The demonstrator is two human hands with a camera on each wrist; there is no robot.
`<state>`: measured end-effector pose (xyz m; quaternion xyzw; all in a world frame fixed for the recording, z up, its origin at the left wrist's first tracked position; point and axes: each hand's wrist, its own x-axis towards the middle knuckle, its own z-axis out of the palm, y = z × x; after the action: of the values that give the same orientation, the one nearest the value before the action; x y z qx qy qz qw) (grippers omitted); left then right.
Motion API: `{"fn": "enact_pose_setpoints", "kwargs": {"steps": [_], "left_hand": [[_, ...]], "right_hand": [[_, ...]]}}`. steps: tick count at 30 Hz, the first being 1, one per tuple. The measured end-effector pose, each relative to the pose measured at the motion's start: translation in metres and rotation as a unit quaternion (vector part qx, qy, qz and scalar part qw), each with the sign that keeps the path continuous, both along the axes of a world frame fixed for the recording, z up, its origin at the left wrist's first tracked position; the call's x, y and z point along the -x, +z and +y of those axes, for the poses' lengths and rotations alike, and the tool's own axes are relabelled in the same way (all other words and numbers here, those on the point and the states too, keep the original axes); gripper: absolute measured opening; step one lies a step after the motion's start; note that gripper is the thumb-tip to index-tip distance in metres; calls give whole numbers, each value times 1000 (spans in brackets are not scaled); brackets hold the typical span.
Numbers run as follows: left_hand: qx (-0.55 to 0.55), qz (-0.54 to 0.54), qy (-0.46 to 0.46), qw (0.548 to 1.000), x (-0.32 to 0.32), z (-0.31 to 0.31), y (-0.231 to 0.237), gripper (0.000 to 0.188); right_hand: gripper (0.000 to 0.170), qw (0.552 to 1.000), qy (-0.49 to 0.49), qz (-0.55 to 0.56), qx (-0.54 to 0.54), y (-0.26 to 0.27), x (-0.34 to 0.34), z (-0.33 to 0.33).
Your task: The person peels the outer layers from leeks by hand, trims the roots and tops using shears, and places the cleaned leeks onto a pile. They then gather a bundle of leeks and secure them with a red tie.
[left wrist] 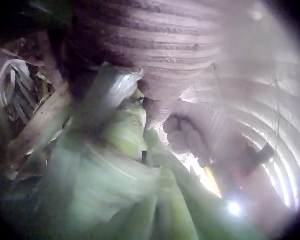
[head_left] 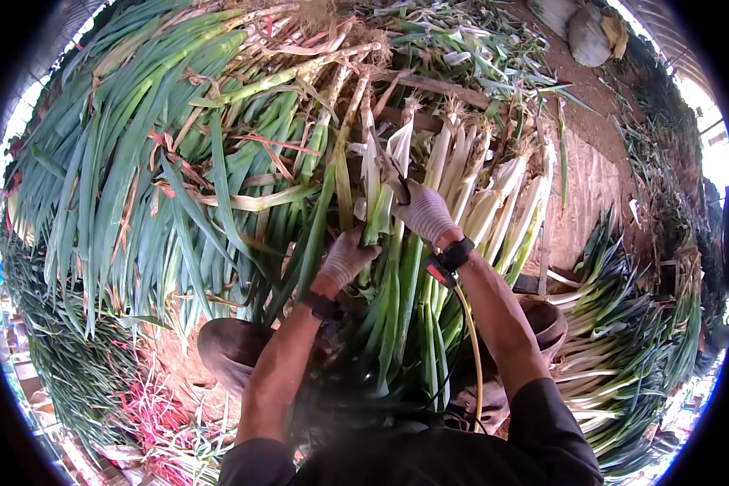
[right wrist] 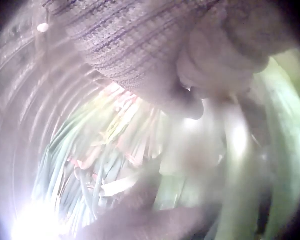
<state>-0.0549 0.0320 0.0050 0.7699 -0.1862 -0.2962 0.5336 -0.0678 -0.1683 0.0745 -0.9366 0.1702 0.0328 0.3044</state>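
In the head view my gloved left hand (head_left: 348, 256) grips a large green onion (head_left: 374, 228), its leaf bases spreading below the striped glove in the left wrist view. Close beside it, my gloved right hand (head_left: 425, 214) holds a narrow, dull knife-like tool (head_left: 389, 166) that points up and away. The right wrist view shows the right glove (right wrist: 125, 45) over blurred pale stalks. Peeled green onions (head_left: 462, 162) with white shanks lie side by side just beyond and right of this hand.
A big heap of untrimmed green onions (head_left: 146, 162) fills the left side. Stripped leaves (head_left: 462, 40) litter the far ground. More green onions (head_left: 616, 348) lie at the right, and red ties (head_left: 158, 413) at the lower left. My knees (head_left: 227, 348) flank the work.
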Motion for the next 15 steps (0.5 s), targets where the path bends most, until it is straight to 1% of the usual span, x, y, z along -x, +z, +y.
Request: {"fn": "enact_pose_setpoints", "kwargs": {"steps": [4,6,9,10,14,15], "left_hand": [[21,40,-14,999,-3,4,-1,42],[32,63,-5,997,-2,5,-3,41],[46,85,0,995,-2,6,-11,39],[49,90,1,995,-3,6,-16,38],[35,153,17,987,-4,6,-22,35],[26,159,20,987,-3,6,-12,34]], "right_hand": [[39,1000,2,0,-31,-7,-21,-7],[39,999,0,1,-51,-8,-29,-9],[41,1000,-5,9,-24,-17,-50,-13],[41,999,-6,7,-33,-21,-55,-15],[42,997,-7,-17,-79,-30,-69,-25],[42,996,3,-25,-89,-28,-69,-26]]}}
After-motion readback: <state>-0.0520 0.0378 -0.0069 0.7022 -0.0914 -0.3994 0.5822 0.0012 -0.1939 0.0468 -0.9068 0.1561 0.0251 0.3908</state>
